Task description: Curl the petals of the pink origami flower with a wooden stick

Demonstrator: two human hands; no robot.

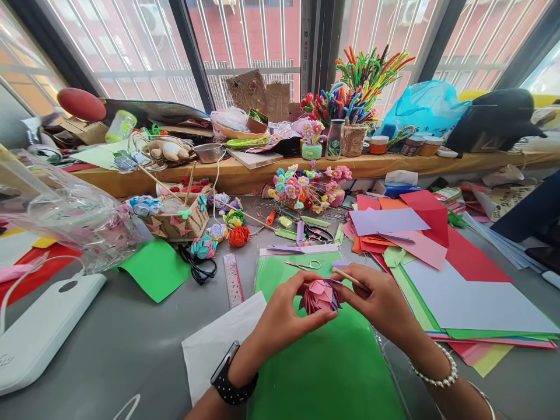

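Observation:
A pink and purple paper flower (321, 296) is gripped in my left hand (286, 309), with the thumb below it and the fingers curled around its far side. My right hand (380, 297) pinches a thin wooden stick (351, 279) whose tip points toward the flower. The right fingertips also touch the flower's purple edge. Both hands are above a green sheet (324, 367) on the grey table. Just beyond them lie small scissors (303, 265) and several purple and green paper strips.
Stacked coloured paper (476, 303) spreads to the right. On the left are a green sheet (155, 268), a ruler (233, 280), black glasses (201, 266), finished paper flowers (238, 235) and a white power bank (48, 329). A cluttered ledge (245, 175) runs along the windows.

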